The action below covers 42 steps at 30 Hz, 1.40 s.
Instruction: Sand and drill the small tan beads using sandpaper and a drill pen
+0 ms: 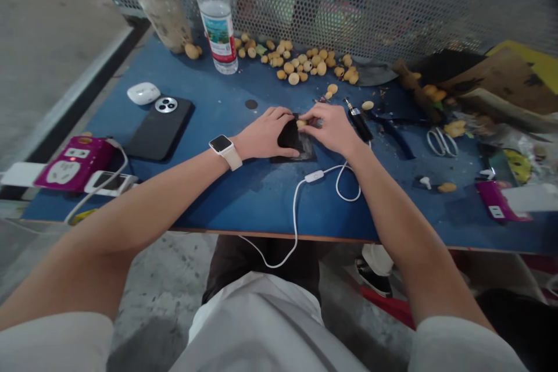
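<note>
My left hand (265, 135) lies flat on the left part of a black sheet (309, 154), which looks like sandpaper with pale dust on it. Its thumb and fingers are spread, and the wrist wears a white watch (221, 143). Above the same sheet, my right hand (331, 128) pinches a small tan gourd (301, 124) between thumb and fingers; the fingers partly cover it. Just right of that hand lies a black pen-like tool (358, 120) with a metal tip, joined to a white cable (296, 203).
Several small gourds (300, 64) lie along the back, beside a water bottle (220, 35) and a cloudy jar (165, 17). Left are a phone (161, 128) and a purple power strip (74, 163). Right are blue-handled pliers (399, 136), scissors (442, 142) and a paper bag (501, 81).
</note>
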Motion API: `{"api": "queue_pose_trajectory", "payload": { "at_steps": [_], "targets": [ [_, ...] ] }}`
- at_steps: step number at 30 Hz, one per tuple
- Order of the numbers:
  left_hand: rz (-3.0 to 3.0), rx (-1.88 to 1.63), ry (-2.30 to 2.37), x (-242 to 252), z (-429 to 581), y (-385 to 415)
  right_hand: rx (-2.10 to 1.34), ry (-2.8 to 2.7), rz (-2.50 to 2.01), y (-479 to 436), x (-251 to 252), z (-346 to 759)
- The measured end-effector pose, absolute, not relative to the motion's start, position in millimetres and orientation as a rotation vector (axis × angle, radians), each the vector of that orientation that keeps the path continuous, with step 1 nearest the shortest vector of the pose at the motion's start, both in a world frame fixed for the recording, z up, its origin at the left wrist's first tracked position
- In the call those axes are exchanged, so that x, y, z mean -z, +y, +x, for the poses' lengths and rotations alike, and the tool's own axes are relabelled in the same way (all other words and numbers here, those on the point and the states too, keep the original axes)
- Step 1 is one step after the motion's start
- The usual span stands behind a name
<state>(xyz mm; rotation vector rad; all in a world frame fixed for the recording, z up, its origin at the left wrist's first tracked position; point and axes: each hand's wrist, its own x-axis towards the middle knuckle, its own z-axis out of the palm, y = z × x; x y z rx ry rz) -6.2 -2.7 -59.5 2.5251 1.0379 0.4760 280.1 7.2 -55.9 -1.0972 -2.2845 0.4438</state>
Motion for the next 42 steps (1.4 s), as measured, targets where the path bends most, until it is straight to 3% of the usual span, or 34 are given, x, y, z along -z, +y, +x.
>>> {"api": "queue_pose_trajectory", "payload": {
  "at_steps": [4,11,17,22,28,35,42],
  "targets": [
    [2.519,-0.473,1.021,57,-6,-3,-0.540,-2.358,-1.019,2,51,283],
    [2.399,-0.534,1.029,66,-7,4,-0.389,-2.283,-1.140,29,55,266],
    [2.350,-0.527,0.960,76,-10,12,-0.615,-2.392,-1.088,17,46,277],
    [2.349,-0.523,0.989,71,-9,9,-0.448,-2.312,-1.157,31,46,268],
    [2.362,-0.516,1.009,67,-9,4,-0.569,-2.383,-1.079,27,46,277],
    [2.351,-0.515,1.048,64,-8,3,-0.371,-2.273,-1.175,44,57,265],
    [2.375,-0.503,1.078,58,-9,-3,-0.455,-2.371,-1.105,24,46,267]
  ]
}}
